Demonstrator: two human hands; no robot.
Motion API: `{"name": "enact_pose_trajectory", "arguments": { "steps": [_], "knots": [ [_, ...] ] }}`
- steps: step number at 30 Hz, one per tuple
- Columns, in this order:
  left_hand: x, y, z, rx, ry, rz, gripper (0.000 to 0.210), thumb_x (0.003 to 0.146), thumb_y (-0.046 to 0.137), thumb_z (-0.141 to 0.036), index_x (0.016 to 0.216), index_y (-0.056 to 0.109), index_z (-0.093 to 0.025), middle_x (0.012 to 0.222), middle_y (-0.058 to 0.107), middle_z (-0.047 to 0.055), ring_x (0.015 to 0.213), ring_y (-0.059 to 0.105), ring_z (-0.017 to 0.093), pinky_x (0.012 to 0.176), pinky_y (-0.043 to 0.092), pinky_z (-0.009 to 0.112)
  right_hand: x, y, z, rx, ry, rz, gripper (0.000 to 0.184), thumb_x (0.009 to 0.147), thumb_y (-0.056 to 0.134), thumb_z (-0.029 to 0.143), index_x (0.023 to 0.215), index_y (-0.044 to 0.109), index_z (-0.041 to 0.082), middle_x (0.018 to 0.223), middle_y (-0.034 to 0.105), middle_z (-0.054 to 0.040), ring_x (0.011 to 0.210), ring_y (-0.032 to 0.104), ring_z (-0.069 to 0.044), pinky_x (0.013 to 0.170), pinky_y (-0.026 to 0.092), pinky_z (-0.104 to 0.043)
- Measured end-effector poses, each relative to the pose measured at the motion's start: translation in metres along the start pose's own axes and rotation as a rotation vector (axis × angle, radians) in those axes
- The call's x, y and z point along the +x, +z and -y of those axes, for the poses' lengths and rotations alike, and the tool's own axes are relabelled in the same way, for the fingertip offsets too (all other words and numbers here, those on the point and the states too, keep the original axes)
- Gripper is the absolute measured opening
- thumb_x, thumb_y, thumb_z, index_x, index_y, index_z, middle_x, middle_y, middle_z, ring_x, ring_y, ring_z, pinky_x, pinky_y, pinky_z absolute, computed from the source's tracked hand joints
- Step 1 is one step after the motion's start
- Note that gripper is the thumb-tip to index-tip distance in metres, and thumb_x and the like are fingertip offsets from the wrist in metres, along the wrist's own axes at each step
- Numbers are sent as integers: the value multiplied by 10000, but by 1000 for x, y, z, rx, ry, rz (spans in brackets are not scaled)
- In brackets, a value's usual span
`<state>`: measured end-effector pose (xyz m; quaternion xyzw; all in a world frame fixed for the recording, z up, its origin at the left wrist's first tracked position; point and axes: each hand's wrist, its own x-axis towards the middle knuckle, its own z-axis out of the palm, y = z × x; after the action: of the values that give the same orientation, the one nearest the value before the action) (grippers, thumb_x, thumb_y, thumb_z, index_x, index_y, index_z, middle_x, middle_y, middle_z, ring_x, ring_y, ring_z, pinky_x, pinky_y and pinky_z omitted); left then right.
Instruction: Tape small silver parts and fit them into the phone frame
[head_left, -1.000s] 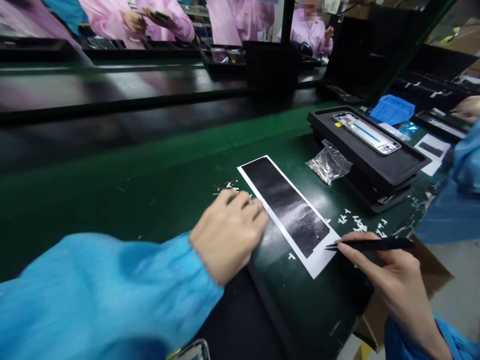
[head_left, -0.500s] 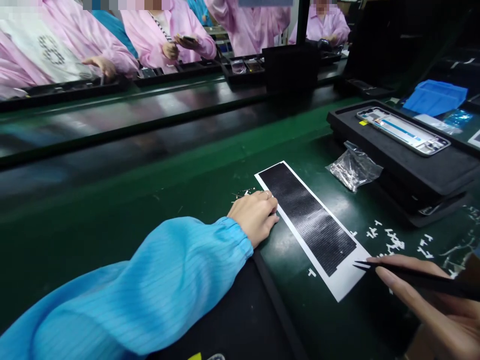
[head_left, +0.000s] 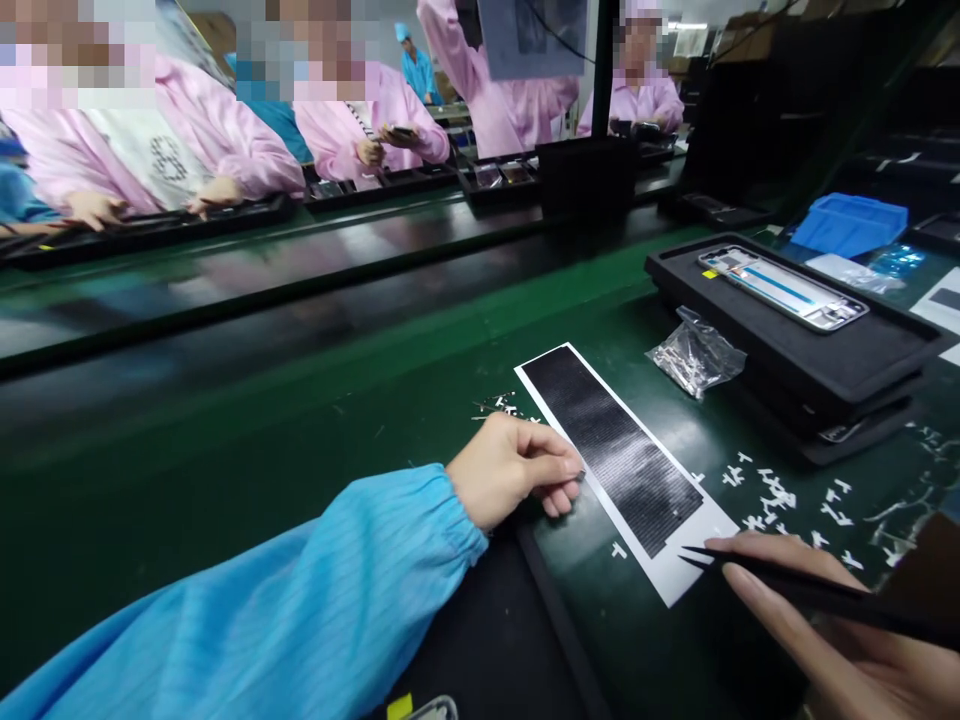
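Note:
My left hand (head_left: pixel 521 468), its fingers pinched together, hovers by the left edge of a white sheet (head_left: pixel 667 585) that carries a long block of thin black strips (head_left: pixel 615 440). A tiny dark thing shows at its fingertips, too small to name. Black tweezers (head_left: pixel 795 582) are gripped in my right hand (head_left: pixel 840 630); their tips stand slightly apart over the sheet's bare near corner. Small white T-shaped scraps (head_left: pixel 776 490) lie to the right of the sheet, and one single scrap (head_left: pixel 619 550) lies to its left.
At the right, stacked black trays (head_left: pixel 795 350) bear a phone frame (head_left: pixel 787 285), with a blue bin (head_left: pixel 851 222) behind. A clear bag of small metal parts (head_left: pixel 694 355) lies before them. Another black tray (head_left: pixel 495 620) sits close to me. Co-workers in pink sit across the line.
My left hand has turned from resting by the small parts to a pinch nearer the sheet's edge. The tweezers have shifted slightly left. The view has tilted up.

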<state>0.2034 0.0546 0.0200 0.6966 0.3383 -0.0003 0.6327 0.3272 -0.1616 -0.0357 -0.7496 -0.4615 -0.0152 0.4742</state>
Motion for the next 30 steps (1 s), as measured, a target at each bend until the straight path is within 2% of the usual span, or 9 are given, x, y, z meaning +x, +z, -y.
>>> {"name": "enact_pose_trajectory", "arguments": {
  "steps": [2,4,10,13,17,20,24,27,30],
  "knots": [
    [-5,6,-4,-53,-27,14,215,554,581,-315,632,571,-114,564,602,38,478,566,114,526,508,254,3,-2,1,-32,-146,85,154,807,630,321,939,680,261,884,710,31,754,692,-145,687,553,-133],
    [-7,10,-7,-73,-40,27,192,564,583,-291,628,574,-111,557,601,36,472,564,113,524,503,253,4,-2,2,-69,-218,75,156,819,621,277,970,651,256,894,705,45,764,688,-123,714,535,-110],
    [-8,18,-7,61,-11,13,106,697,527,-216,662,562,-122,580,570,18,512,538,122,569,467,284,-5,10,5,-23,-110,3,75,839,606,292,881,645,244,870,693,53,764,674,-95,727,510,-83],
    [-17,27,0,232,81,13,77,714,569,-178,650,588,-138,632,562,13,629,524,150,661,403,306,-11,12,5,28,-45,-53,77,829,622,265,896,654,241,873,687,58,776,659,-80,748,498,-79],
    [-35,56,16,619,260,136,51,716,651,-165,766,642,-163,801,613,35,798,541,211,706,367,323,-14,16,10,86,24,-168,107,828,614,201,914,665,241,910,684,64,813,639,-68,794,485,-106],
    [-44,86,38,967,405,231,165,706,700,-271,826,636,-177,832,631,49,774,567,227,623,397,304,-13,26,19,187,142,-395,112,786,646,166,874,684,223,862,689,49,798,641,-97,781,503,-184],
    [-50,115,65,1020,602,115,128,835,546,-229,730,610,-194,723,625,25,663,572,173,580,407,274,-12,38,26,472,271,-701,94,723,697,158,813,693,182,781,688,-6,708,656,-175,671,519,-306],
    [-51,120,70,990,689,8,301,902,437,-173,631,567,-198,674,612,4,634,575,151,586,406,268,-14,40,25,514,277,-650,106,740,675,119,826,699,178,789,690,-13,721,660,-183,663,513,-307],
    [-50,119,67,984,797,-55,316,913,395,-138,668,583,-199,685,616,-9,598,560,142,548,391,268,-17,38,22,493,276,-590,130,769,652,103,852,703,189,818,693,-6,757,658,-167,672,511,-274]
  ]
}}
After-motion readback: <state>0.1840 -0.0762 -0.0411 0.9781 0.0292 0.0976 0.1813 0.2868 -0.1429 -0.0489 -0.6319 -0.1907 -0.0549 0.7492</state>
